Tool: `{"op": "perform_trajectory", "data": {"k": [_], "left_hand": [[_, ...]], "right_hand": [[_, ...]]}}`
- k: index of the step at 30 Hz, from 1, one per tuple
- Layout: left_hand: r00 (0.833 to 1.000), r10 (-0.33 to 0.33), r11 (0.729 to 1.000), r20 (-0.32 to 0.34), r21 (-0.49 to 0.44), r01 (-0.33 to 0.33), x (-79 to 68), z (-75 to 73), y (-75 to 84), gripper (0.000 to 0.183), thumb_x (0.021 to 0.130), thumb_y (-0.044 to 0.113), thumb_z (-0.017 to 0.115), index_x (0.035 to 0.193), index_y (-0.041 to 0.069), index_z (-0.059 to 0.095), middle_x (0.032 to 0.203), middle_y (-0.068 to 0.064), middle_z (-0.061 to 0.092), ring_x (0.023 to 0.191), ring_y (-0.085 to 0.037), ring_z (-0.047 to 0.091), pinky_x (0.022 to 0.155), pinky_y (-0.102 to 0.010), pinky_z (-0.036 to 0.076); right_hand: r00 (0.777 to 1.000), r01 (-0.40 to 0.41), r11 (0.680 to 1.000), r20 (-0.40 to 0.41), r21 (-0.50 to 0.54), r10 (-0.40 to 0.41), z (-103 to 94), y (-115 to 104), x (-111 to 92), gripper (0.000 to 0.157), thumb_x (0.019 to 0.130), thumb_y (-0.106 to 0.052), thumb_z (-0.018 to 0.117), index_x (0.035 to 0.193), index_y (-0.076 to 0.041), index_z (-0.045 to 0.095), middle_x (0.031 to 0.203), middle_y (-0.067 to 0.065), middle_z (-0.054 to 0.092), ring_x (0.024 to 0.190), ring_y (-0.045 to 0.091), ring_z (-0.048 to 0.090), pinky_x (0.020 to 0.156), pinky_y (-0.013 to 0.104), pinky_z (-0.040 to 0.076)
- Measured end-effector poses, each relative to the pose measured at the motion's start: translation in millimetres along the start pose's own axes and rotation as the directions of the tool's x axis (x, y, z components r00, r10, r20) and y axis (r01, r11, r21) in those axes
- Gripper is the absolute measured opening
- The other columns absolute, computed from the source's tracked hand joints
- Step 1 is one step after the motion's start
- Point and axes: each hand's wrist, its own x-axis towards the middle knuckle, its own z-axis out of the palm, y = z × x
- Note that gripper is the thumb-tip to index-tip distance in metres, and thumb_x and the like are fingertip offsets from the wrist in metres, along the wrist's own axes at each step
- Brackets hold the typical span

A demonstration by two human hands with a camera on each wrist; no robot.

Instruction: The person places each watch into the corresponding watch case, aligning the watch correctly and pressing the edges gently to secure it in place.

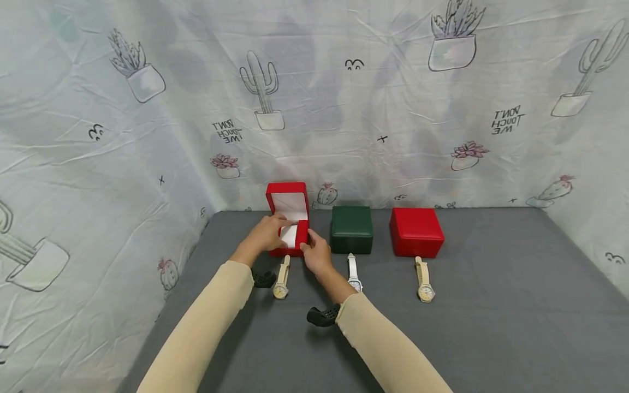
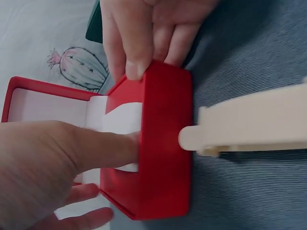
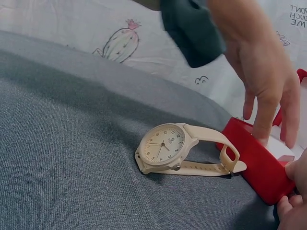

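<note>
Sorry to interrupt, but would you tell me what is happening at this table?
A person is busy with the open red box: the right hand holds its side while the left hand reaches inside, at the white cushion; whether it grips that is hard to tell. To the right, the green box and second red box are closed. A cream watch, a white watch and another cream watch lie in front.

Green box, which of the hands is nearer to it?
Right. The right hand is at the right side of the open box, just left of the green box; the left hand is farther left, reaching into the open box.
</note>
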Motion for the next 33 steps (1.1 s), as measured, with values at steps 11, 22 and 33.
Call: {"op": "perform_trajectory", "data": {"k": [11,22,33], "left_hand": [[0.980,-0.091,0.996,0.175,0.042,0.085,9.0,-7.5,4.3,0.076,0.076,0.021,0.079,0.144,0.026,0.047,0.133,-0.016,0.055,0.120,-0.032,0.043,0.097,-0.052,0.048],[0.997,0.006,1.000,0.072,-0.028,-0.004,9.8,-2.6,-7.5,0.073,0.074,0.018,0.081,0.141,0.017,0.051,0.134,-0.015,0.058,0.119,-0.034,0.046,0.094,-0.049,0.051],[0.988,0.101,0.984,-0.112,-0.138,-0.116,3.4,4.9,-18.1,0.068,0.076,0.014,0.080,0.138,0.010,0.051,0.138,-0.017,0.051,0.120,-0.035,0.052,0.103,-0.056,0.042]], "right_hand": [[1.000,-0.004,1.000,-0.021,-0.015,0.003,2.0,2.9,-2.2,0.052,0.095,-0.006,0.059,0.144,-0.004,0.043,0.144,0.017,0.049,0.132,0.028,0.051,0.105,0.040,0.044],[0.999,0.013,0.999,-0.038,0.044,-0.012,4.7,5.1,0.5,0.049,0.095,-0.006,0.058,0.143,-0.004,0.046,0.145,0.017,0.049,0.134,0.027,0.048,0.107,0.039,0.043],[0.998,-0.014,0.999,-0.061,0.039,0.016,6.0,6.1,-0.1,0.048,0.095,-0.008,0.058,0.142,-0.006,0.048,0.144,0.016,0.049,0.134,0.025,0.048,0.107,0.037,0.042]]}}
